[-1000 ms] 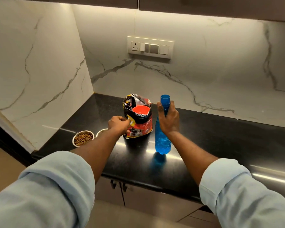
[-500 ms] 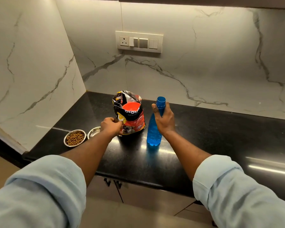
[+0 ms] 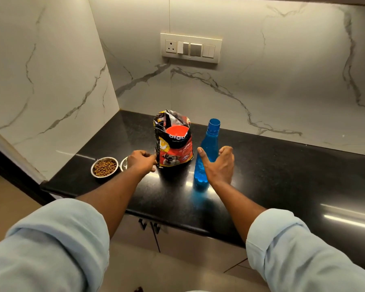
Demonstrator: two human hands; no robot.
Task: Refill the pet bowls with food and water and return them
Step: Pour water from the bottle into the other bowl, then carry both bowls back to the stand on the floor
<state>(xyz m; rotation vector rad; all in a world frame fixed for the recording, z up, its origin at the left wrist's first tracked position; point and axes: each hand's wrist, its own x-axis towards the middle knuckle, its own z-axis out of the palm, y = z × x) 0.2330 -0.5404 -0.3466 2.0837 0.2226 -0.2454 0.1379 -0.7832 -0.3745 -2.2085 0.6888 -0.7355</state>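
A steel bowl full of brown kibble (image 3: pixel 104 167) sits near the left end of the black counter (image 3: pixel 272 171). A second steel bowl (image 3: pixel 124 163) beside it is mostly hidden behind my left hand (image 3: pixel 141 161); what it holds cannot be seen. My left hand is curled, its fingers touching the lower left edge of the red and black pet food bag (image 3: pixel 174 142), which stands open with an orange scoop (image 3: pixel 176 130) inside. The capped blue water bottle (image 3: pixel 207 153) stands upright. My right hand (image 3: pixel 218 165) is spread open just beside the bottle, not gripping it.
Marble walls close the counter at the back and the left, with a switch panel (image 3: pixel 191 48) above the bag. The counter runs on to the right. Cabinet doors with handles (image 3: pixel 150 227) lie under the front edge.
My right hand has let go of the blue bottle and opened; the bottle stands on its own. My left hand stays at the bag's lower left edge. The camera has shifted.
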